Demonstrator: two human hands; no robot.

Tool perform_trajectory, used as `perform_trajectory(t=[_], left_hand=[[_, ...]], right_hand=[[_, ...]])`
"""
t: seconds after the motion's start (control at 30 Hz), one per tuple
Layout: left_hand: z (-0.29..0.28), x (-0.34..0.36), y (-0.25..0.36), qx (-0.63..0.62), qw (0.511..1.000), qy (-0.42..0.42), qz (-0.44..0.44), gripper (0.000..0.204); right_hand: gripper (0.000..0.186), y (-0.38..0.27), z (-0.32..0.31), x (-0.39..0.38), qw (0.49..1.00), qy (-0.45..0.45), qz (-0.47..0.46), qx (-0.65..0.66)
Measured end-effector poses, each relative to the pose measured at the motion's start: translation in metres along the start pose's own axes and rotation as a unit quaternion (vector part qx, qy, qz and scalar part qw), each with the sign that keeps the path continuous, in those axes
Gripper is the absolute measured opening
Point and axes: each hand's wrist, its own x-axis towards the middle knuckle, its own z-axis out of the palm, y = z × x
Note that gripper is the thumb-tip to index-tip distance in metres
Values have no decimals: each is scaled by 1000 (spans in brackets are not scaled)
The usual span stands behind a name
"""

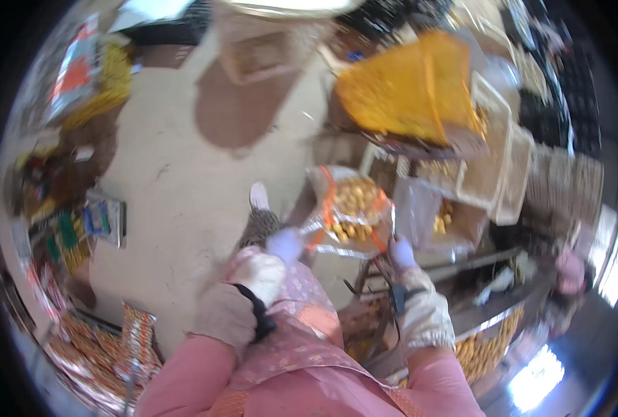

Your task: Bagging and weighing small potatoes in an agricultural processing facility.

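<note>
In front of my body is a clear plastic bag with orange stripes, its mouth spread toward me. Small yellow-brown round pieces, whose kind I cannot make out, fill part of it. My left hand, in a lavender glove and smeared by motion, is at the bag's near left edge, fingers closed. On the right side my gloved right hand is closed around the bag's edge. Beside the bag, a pale plastic-lined box holds more of the same pieces.
A large orange-yellow plastic sack covers crates ahead to the right, near cream plastic bins. A tall beige bin stands ahead. Striped filled packages and a small scale-like device lie left. Another person is at far right.
</note>
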Motion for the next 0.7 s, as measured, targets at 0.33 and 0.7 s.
perform_trajectory(t=[0.33, 0.7], left_hand=[[-71, -166, -176, -334, 937, 88, -47, 34], [-142, -384, -444, -360, 880, 249, -186, 38]], right_hand=[[25, -213, -6, -162, 961, 10, -275, 15], [28, -588, 102, -271, 930, -289, -130, 184]])
